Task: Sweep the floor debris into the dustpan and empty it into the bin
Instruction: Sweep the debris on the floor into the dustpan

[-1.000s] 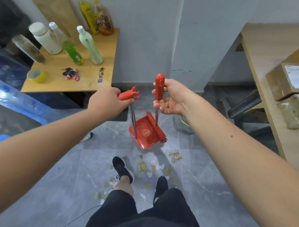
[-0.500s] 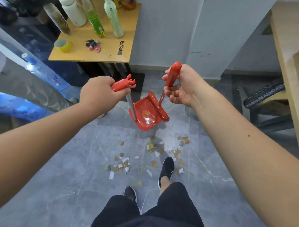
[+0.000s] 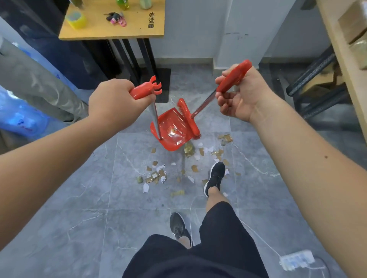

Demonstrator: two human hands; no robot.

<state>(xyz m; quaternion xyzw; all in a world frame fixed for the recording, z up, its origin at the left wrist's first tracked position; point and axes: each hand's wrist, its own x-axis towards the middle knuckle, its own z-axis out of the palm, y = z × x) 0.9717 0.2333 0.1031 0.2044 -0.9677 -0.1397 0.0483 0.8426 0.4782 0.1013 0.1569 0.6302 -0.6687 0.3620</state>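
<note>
Hanging below both hands, the red dustpan (image 3: 170, 132) shows a round gold emblem, its writing unreadable. The left hand (image 3: 111, 103) grips its handle; the right hand (image 3: 238, 95) pinches the broom (image 3: 188, 117) handle. Paper debris (image 3: 172, 168) litters the near floor (image 3: 79, 218). Black characters mark the far counter (image 3: 135, 31).

Bottles (image 3: 123, 2) on bench (image 3: 111, 29) cut off by top edge. Boxes (image 3: 353, 25) cut off at right edge. Left hand (image 3: 113, 103) hides dustpan handle grip (image 3: 146, 90). Debris (image 3: 156, 176) too small to identify.
</note>
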